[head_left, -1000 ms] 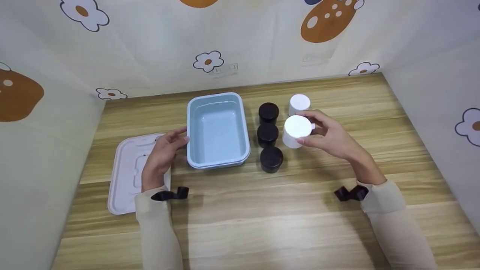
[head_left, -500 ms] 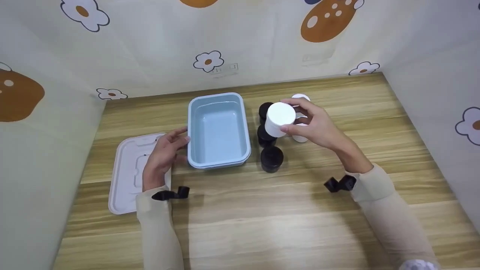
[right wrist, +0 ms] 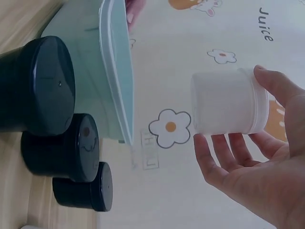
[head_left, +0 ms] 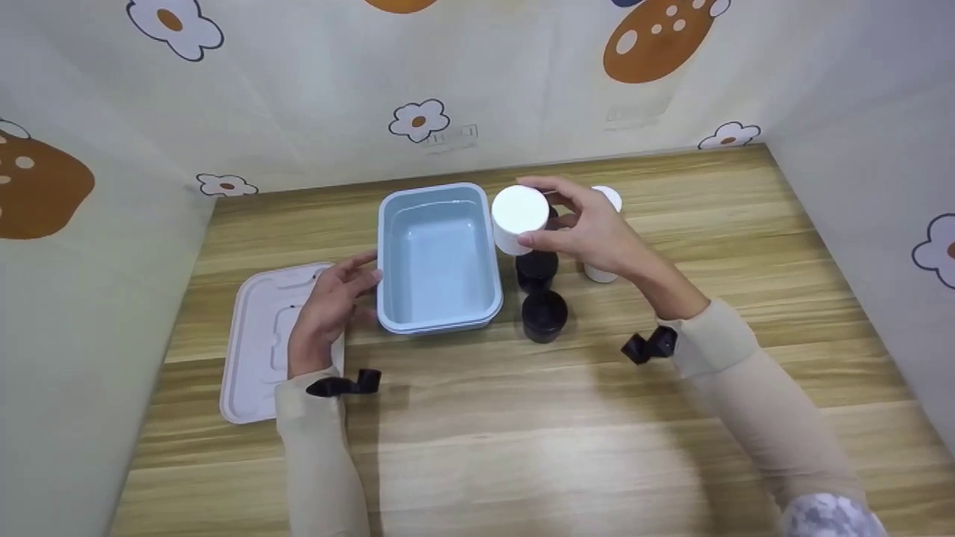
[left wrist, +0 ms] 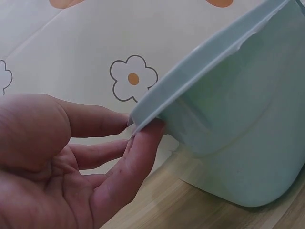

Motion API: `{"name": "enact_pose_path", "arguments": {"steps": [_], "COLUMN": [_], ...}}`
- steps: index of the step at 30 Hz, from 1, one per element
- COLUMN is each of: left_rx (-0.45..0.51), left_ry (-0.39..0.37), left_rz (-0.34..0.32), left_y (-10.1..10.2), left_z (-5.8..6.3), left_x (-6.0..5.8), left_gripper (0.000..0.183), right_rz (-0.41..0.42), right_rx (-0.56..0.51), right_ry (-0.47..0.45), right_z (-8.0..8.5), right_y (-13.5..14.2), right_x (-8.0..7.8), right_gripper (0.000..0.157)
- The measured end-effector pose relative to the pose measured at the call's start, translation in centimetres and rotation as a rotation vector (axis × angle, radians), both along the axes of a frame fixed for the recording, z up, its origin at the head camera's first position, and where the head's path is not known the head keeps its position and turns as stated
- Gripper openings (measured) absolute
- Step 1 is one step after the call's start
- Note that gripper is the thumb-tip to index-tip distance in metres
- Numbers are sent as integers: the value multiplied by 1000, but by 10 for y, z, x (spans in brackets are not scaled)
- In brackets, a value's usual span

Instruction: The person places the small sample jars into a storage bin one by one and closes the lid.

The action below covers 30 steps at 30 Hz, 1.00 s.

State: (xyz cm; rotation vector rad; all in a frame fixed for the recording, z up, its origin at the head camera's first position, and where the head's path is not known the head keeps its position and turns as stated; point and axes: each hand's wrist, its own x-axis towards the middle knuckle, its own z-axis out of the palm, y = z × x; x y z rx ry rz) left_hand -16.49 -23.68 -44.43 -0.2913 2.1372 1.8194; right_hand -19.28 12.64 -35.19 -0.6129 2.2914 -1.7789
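Steadiness is probably why my left hand (head_left: 332, 302) pinches the pale-blue plastic tub (head_left: 440, 272) standing between my hands, while my right hand (head_left: 597, 230) grips a white lidded jar (head_left: 520, 211) aloft by its sides.

So my table (head_left: 522, 447) is that light wood-look stuff, streaky brown grain running side to side, with a big soft glare spot on the part closest to me. Sitting on it, toward the back, I've got a round-cornered blue tub (head_left: 439, 268), long sides pointing away from me. Just left of that there's a pale lid (head_left: 254, 343) lying flat, with some raised molding on it. Right of the tub I've got three black jars (head_left: 544, 317) standing upright front to back, then two white jars (head_left: 600, 274), partly blocked from my view.
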Motion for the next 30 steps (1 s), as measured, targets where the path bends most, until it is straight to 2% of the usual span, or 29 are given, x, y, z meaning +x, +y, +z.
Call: {"name": "enact_pose_path", "arguments": {"steps": [6, 11, 21, 30], "left_rx": [32, 68, 50, 44], "left_ry": [-4, 12, -1, -8], "left_rz": [5, 19, 20, 8], "left_y": [0, -2, -1, -1], "left_z": [-2, -2, -3, -2], "left_x": [0, -1, -1, -2], "left_gripper": [50, 51, 50, 51], "right_rz": [21, 3, 10, 32], "right_rx": [26, 79, 141, 162], "right_ry": [23, 58, -14, 2], "right_z": [1, 2, 1, -2], "right_y": [-20, -35, -62, -88], "right_x": [-5, -11, -26, -38], "right_gripper": [68, 70, 69, 68]}}
